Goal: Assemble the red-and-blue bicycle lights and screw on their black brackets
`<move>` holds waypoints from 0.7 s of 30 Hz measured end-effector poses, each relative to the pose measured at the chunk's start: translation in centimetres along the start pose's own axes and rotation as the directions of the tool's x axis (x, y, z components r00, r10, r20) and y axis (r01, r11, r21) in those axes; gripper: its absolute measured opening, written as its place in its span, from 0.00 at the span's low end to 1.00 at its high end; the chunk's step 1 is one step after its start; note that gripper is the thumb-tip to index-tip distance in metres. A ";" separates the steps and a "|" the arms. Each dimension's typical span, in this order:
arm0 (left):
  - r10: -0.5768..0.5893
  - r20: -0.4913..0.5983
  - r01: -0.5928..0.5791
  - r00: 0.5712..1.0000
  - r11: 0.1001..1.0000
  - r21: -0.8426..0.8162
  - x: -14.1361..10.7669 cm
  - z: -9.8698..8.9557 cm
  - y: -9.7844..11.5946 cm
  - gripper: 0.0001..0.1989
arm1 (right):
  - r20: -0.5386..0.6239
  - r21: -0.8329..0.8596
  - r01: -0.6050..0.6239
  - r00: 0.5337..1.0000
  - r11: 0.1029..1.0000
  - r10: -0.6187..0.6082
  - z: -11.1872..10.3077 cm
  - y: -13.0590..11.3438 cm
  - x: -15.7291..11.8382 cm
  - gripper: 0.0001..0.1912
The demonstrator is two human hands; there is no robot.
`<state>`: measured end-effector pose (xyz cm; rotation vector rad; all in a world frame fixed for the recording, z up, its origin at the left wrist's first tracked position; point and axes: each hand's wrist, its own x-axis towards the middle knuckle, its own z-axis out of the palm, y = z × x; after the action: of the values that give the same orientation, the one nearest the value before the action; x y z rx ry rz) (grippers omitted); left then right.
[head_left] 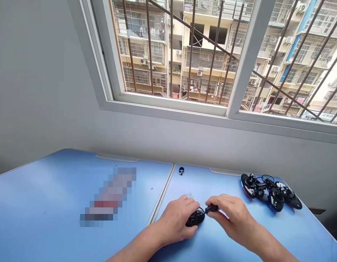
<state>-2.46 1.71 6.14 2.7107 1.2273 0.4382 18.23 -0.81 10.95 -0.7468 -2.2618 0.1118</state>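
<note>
Gripping the black mouse (196, 218), probably light, rigid and slick, best held by its sides, with left hand (179, 215) at five o'clock on the blue table (220, 182), pinching the black cord bundle (212, 208) at its two o'clock with right hand (232, 213).

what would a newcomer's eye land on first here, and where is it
Probably the barred window across the upper view, with apartment buildings beyond. Next, at lower centre over the blue tabletop, the left hand holds a black computer mouse while the right hand pinches a small black piece beside it. A cluster of black corded mice lies towards the far right.
</note>
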 end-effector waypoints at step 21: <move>-0.058 0.073 0.065 0.996 0.994 -0.084 -0.1 -0.8 0.3 0.13 | 0.262 0.259 -0.073 0.965 0.963 0.002 -2.8 0.7 0.3 0.20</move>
<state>-2.59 1.40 6.98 2.5858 1.2400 0.3755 20.32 -0.51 12.95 -0.6605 -2.4130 0.5523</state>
